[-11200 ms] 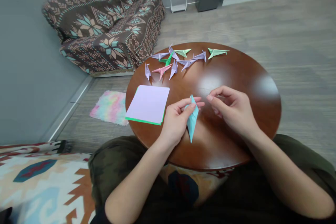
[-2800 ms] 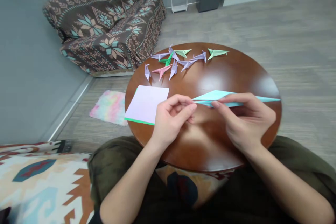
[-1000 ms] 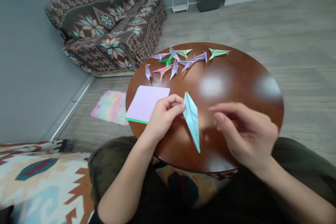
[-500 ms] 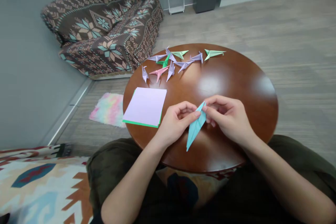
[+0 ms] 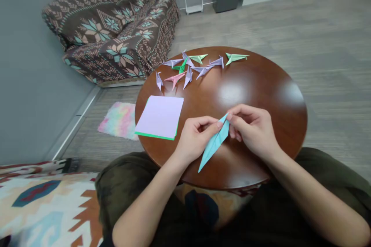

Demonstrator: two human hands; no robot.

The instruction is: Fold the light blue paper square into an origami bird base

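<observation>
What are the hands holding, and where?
A folded blue paper, pinched near its upper tip by the left hand and right hand.

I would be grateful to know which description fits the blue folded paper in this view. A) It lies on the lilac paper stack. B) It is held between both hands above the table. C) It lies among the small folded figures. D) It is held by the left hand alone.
B: the blue folded paper is pinched near its upper end by the left hand and the right hand, above the wooden table.
</observation>
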